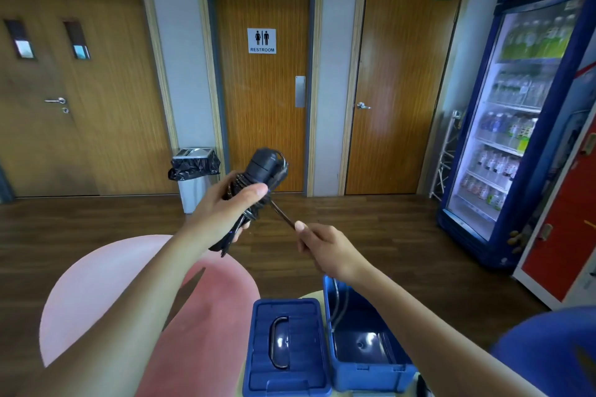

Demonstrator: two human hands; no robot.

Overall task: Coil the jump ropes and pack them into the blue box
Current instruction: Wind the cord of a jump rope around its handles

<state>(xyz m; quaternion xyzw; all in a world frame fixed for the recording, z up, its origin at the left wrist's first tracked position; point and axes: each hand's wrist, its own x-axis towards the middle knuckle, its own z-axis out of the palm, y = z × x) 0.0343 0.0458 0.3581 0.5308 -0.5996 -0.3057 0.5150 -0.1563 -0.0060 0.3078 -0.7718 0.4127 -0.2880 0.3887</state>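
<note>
My left hand grips a black jump rope bundle, its handles pointing up and away and cord wound around them. A taut stretch of the black cord runs down to my right hand, which pinches it. Below my right wrist the cord hangs on into the open blue box, which stands low in the view. Its blue lid lies flat beside it on the left, handle up.
A pink round seat lies under my left arm and a blue seat at lower right. A bin with a black bag stands by the restroom door. A drinks fridge fills the right side.
</note>
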